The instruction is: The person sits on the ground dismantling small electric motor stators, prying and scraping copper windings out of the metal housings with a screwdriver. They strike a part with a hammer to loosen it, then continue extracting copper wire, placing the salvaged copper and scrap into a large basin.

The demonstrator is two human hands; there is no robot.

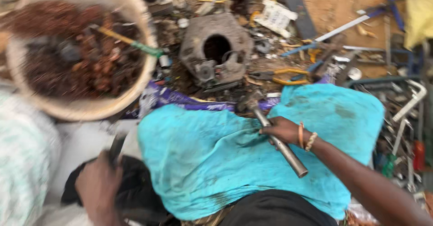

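My right hand (282, 130) grips the steel handle of a hammer (275, 136), whose head points up toward the clutter, over a stained turquoise cloth (216, 158) spread across my lap. My left hand (97, 187) sits at the lower left on a black cloth or bag (135, 185) and is closed around a thin dark tool (116, 147) that sticks upward; blur hides what it is. A grey metal housing with a round hole (216, 52) lies on the ground beyond the turquoise cloth.
A large cream basin (140, 18) of reddish scrap holds a green-and-yellow handled tool (133, 42). Yellow-handled pliers (282, 76), a purple wrapper (180, 99), metal bars and wrenches (408, 102) and a white sack (27, 154) surround me.
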